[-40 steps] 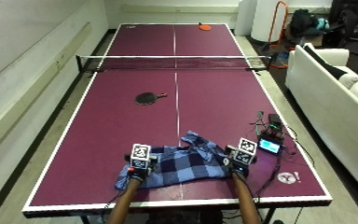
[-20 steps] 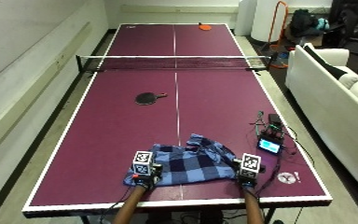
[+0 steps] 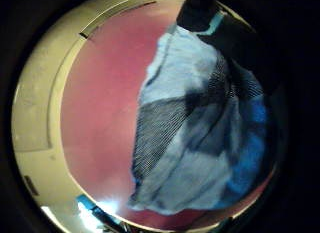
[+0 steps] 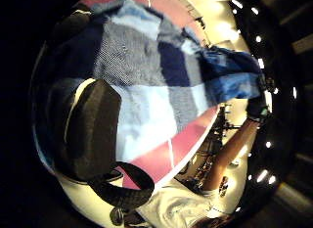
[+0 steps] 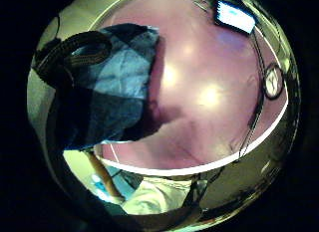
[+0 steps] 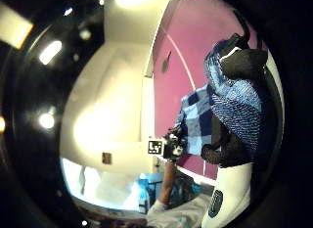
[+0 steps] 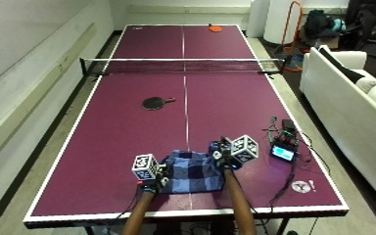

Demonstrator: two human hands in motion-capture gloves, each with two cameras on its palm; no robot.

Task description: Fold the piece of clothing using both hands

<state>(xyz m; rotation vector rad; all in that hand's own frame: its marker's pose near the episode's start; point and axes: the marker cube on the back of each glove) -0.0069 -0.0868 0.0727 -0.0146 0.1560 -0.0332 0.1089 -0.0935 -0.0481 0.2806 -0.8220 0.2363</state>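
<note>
A long maroon table-tennis bench (image 7: 109, 127) with white edge lines fills the outside view, its net (image 7: 183, 66) stretched across the middle. A white sofa (image 7: 354, 98) stands to the right of it.

Near the person's edge of the bench, astride the white centre line, lies the blue, navy and white checked cloth garment (image 7: 191, 171). It is bunched into a compact heap whose longer side runs left to right, from one hand to the other.

Two bare forearms reach up from the lower edge. The black-gloved left hand (image 7: 156, 180) is at the garment's left end, on the side nearer the person. The black-gloved right hand (image 7: 223, 156) is at the right end, a little farther up the bench. Each hand's grip is clamped on the cloth: the left thumb-side palm view shows a dark thumb lying over checked fabric (image 4: 146, 91), and the right thumb-side palm view shows gloved fingers (image 6: 239, 61) curled round a fold of it.

The garment lies between the two hands, so neither is clearly nearer; the right end sits slightly farther forward. Judging from this, the fold is under way, and the next move likely depends on carrying both held ends the same way across the long axis.

Farther off are a dark paddle (image 7: 155, 103) at mid-bench, a small device with a lit screen (image 7: 282, 152) by the right edge with cables, and an orange paddle (image 7: 215, 28) at the far end.
</note>
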